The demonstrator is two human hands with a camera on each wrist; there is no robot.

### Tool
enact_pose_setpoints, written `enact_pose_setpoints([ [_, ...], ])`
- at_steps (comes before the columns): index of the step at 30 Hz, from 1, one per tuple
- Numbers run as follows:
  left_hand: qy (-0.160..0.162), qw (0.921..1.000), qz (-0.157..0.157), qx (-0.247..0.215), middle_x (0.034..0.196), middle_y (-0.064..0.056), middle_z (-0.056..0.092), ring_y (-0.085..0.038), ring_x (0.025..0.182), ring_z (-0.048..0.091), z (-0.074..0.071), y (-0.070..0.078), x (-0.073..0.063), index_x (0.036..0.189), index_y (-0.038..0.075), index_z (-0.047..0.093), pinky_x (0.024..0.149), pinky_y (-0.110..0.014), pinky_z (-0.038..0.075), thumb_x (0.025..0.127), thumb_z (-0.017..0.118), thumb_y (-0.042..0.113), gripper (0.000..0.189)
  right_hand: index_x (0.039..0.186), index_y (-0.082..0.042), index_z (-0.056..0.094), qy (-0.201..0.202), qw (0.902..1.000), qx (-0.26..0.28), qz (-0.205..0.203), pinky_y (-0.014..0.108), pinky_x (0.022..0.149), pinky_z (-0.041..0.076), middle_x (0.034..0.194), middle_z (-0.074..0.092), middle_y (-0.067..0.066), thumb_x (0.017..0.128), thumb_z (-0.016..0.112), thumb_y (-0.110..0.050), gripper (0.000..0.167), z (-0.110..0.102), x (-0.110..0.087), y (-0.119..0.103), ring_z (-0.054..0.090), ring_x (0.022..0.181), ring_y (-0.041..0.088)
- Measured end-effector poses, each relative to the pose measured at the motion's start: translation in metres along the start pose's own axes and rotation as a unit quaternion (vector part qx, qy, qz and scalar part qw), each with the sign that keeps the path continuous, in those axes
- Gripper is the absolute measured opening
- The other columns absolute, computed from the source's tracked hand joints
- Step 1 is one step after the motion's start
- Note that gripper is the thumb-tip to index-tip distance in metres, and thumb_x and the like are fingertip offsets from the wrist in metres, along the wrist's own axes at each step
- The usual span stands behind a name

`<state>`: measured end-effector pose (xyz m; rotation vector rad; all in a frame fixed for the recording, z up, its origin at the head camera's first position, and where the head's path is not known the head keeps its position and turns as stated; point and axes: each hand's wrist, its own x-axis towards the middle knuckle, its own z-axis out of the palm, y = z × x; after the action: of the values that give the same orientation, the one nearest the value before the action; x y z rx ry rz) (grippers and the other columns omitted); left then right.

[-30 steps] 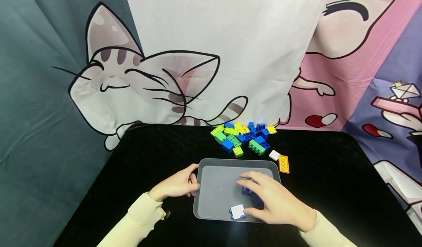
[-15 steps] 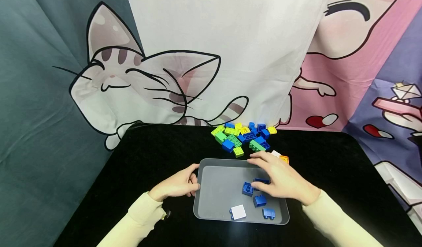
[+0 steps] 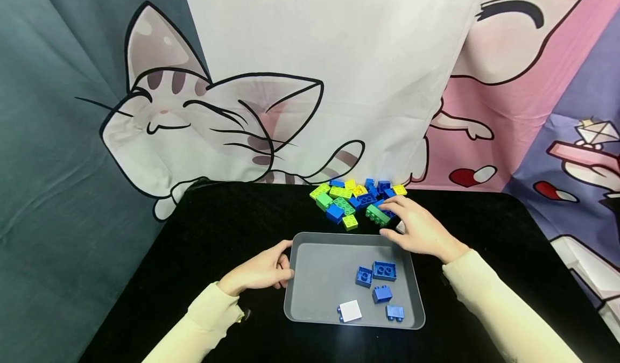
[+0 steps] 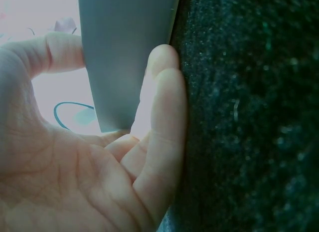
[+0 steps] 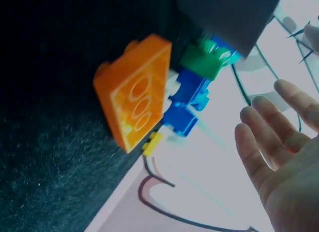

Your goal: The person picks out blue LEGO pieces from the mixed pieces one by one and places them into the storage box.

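Note:
My left hand [image 3: 259, 269] holds the left side of a grey tray [image 3: 319, 271], thumb and curled fingers at its wall [image 4: 112, 67]. Over the tray's far right corner, my right hand [image 3: 423, 228] reaches toward the pile with fingers spread and nothing between them. Its fingertips overlap a green toy brick [image 3: 377, 215] and a blue brick in the head view. Close below the palm, a white brick [image 3: 400, 227] partly shows. An orange brick [image 5: 139, 92], hidden by the hand in the head view, stands out in the right wrist view with its hollow underside showing.
Several blue bricks [image 3: 385, 270] and a white piece [image 3: 351, 311] with blue studs at its side lie in the tray. Behind it, a pile of lime, green, yellow and blue bricks [image 3: 334, 214] sits on the black tabletop [image 3: 232, 212]. A printed cloth [image 3: 329, 40] hangs behind.
My right hand has moved from over the tray's right half, up and away toward the brick pile, uncovering the blue bricks in the tray. My left hand has stayed at the tray's side.

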<state>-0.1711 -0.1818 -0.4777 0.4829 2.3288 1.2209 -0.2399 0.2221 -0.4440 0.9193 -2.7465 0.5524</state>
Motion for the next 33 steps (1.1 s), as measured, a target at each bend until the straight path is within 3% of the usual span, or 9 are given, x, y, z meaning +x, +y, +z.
enact_pose_setpoints([
  [2,-0.001,1.0,0.001,0.002,0.085,-0.005,0.066,-0.019,0.071,0.071,0.0,0.0,0.0,0.161,0.011,0.031,0.063,-0.034,0.06,0.091,0.066,0.012,0.078,0.134,-0.005,0.066,-0.005,1.0,0.001,0.003,0.056,0.107,0.05,0.138,0.061,0.012,0.089,0.08,-0.03,0.054,0.0,0.004,0.006,0.06,0.126,0.032],
  [6,-0.001,1.0,0.001,0.007,0.084,-0.005,0.066,-0.019,0.071,0.071,-0.001,0.001,0.0,0.16,0.01,0.031,0.063,-0.034,0.06,0.09,0.065,0.012,0.078,0.133,-0.003,0.066,-0.014,0.9999,0.003,0.006,0.057,0.104,0.051,0.137,0.061,0.015,0.089,0.078,-0.017,0.048,0.003,0.009,0.017,0.065,0.105,0.031],
  [9,0.0,1.0,0.001,0.009,0.084,-0.005,0.066,-0.019,0.071,0.07,-0.001,0.001,0.0,0.16,0.01,0.031,0.063,-0.033,0.06,0.091,0.065,0.012,0.077,0.133,-0.002,0.066,-0.022,0.9997,-0.001,0.011,0.058,0.104,0.051,0.136,0.061,0.016,0.088,0.076,-0.011,0.047,0.006,0.011,0.025,0.065,0.105,0.031],
  [13,-0.001,1.0,-0.001,0.01,0.085,-0.005,0.066,-0.018,0.071,0.07,-0.001,0.002,0.0,0.16,0.011,0.032,0.064,-0.033,0.06,0.091,0.066,0.012,0.077,0.132,-0.001,0.067,-0.035,0.9992,-0.006,0.018,0.059,0.106,0.05,0.135,0.062,0.017,0.086,0.076,-0.007,0.047,0.012,0.014,0.034,0.061,0.122,0.035],
  [17,-0.001,1.0,0.0,0.009,0.085,-0.005,0.067,-0.018,0.071,0.07,-0.001,0.001,0.0,0.16,0.011,0.032,0.063,-0.033,0.06,0.091,0.065,0.012,0.077,0.129,-0.001,0.068,-0.044,0.9987,-0.008,0.023,0.06,0.107,0.049,0.133,0.063,0.019,0.083,0.077,-0.004,0.047,0.018,0.017,0.04,0.061,0.124,0.039],
  [26,-0.001,1.0,0.002,0.01,0.085,-0.005,0.067,-0.018,0.071,0.07,0.0,0.001,0.0,0.16,0.012,0.031,0.064,-0.033,0.06,0.091,0.065,0.013,0.077,0.122,-0.003,0.073,-0.048,0.998,-0.023,0.034,0.058,0.102,0.053,0.127,0.067,0.018,0.082,0.08,-0.003,0.04,0.027,0.022,0.044,0.065,0.118,0.039],
  [33,0.001,0.9999,0.001,0.011,0.085,-0.005,0.066,-0.018,0.071,0.07,0.0,0.001,-0.001,0.16,0.011,0.032,0.063,-0.033,0.06,0.091,0.065,0.012,0.077,0.12,-0.005,0.074,-0.039,0.9969,-0.023,0.065,0.053,0.093,0.058,0.12,0.066,0.015,0.084,0.08,-0.008,0.037,0.028,0.018,0.041,0.068,0.106,0.032],
])
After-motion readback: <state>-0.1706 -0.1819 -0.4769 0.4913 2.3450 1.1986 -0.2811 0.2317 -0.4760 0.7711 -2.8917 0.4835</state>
